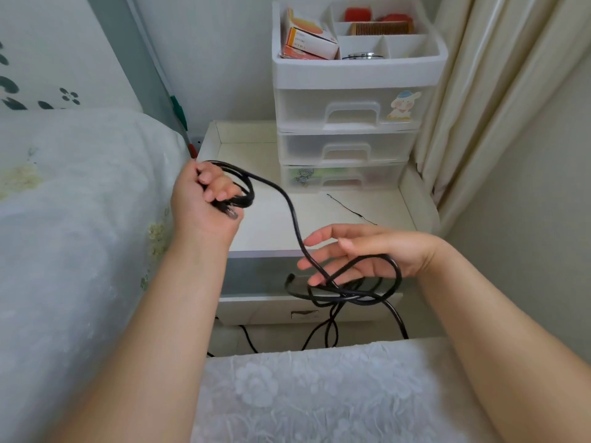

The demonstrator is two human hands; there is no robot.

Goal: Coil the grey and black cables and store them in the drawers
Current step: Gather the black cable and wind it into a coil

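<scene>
My left hand (201,199) grips a few small loops of the black cable (289,206), with a plug end poking out below the fingers. From there the cable runs down and right to my right hand (361,254), whose fingers are spread and nearly straight; a loose loop lies over its palm and tangles below it. The rest of the cable hangs down to the floor. The clear plastic drawer unit (348,135) stands on the white nightstand (319,219), its three drawers closed. No grey cable is visible.
An open tray (358,71) tops the drawer unit, holding boxes, a comb and small items. A bed with a pale cover (70,219) is at the left, a curtain (473,100) at the right. The nightstand's own drawer (265,311) sits below. A thin black thread (348,209) lies on the nightstand.
</scene>
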